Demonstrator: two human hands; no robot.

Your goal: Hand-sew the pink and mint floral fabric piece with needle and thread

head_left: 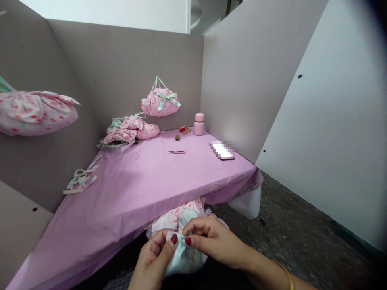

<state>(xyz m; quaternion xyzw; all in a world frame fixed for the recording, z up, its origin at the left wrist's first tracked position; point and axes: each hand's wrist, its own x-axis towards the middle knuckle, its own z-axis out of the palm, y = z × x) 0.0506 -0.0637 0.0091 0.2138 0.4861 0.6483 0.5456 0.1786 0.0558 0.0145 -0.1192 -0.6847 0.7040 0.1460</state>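
Low in front of me, over my lap, both hands pinch a thin, pale mint-and-white fabric [184, 262]. My left hand [155, 253] grips its edge between thumb and fingers. Close beside it, my right hand [213, 241] is closed on a gathered bit of the same fabric, thumb against fingertips. Whether a needle or thread is between those fingers I cannot make out. Pink dotted fabric [193, 207] bunches behind the hands, below the table edge, and seems to run into the pale piece.
On the pink-covered table [145, 177] lie thread snips [177, 152], a dark thread spool [177, 137], a phone [223, 150], fabric strips [81, 180] and a dotted fabric pile [130, 131]. A pink bottle [198, 125] stands behind. Dotted fabric pouches [160, 102] hang at the grey partitions.
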